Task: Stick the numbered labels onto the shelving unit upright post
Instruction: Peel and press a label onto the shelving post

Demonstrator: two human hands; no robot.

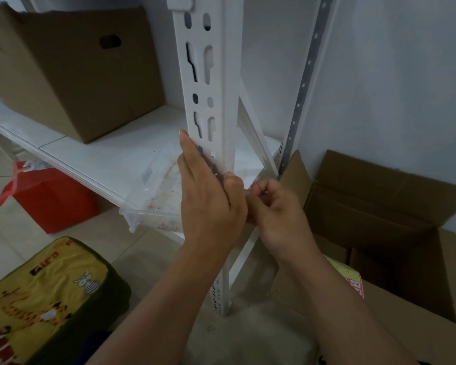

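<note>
The white slotted upright post [216, 83] of the shelving unit rises through the middle of the view. My left hand [208, 196] lies flat against the post's front face, fingers straight, pressing over a strip of labels [214, 168] whose dark edge shows beside the fingers. My right hand [271, 206] sits just right of the post with fingers curled, pinching something small at the strip's lower end; what it pinches is hidden by the fingers. A sheet with handwritten numbers [354, 284] peeks out by my right forearm.
A closed cardboard box [74, 75] stands on the white shelf [111, 154]. A clear plastic tray [153, 196] overhangs the shelf edge. Open cardboard boxes [379, 212] sit at the right, a red bag [48, 198] on the floor, a yellow cushion [42, 299] lower left.
</note>
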